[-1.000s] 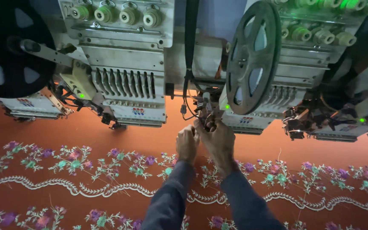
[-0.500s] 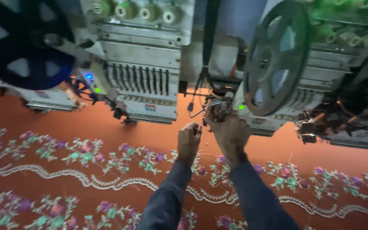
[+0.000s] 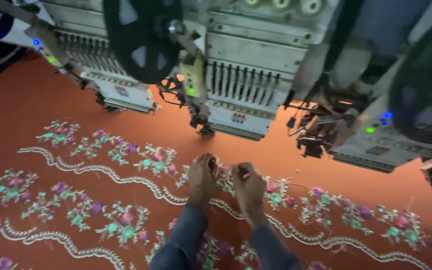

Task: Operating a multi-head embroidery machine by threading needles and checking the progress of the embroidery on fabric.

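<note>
My left hand (image 3: 203, 176) and my right hand (image 3: 248, 189) hover side by side just above an orange fabric (image 3: 36, 107) stitched with pink, purple and green flowers (image 3: 158, 157) and a wavy white border (image 3: 101, 172). On both hands the fingers are curled in and pinched at the tips. Whatever may be between them is too small to make out. Both forearms wear dark blue sleeves (image 3: 183, 240). The nearest embroidery machine head (image 3: 241, 92), with its row of needles, hangs a little beyond the hands.
A row of grey embroidery heads runs over the far side of the fabric, one at the left (image 3: 111, 75) and one at the right (image 3: 376, 140), with small green and blue lights. Dark spoked reels (image 3: 143, 37) hang in front of them. Cables and a small fitting (image 3: 311, 135) dangle at the right.
Both hands have come down from the fittings under the machine head to the embroidered fabric. The view has swung, so the heads now sit higher and further left.
</note>
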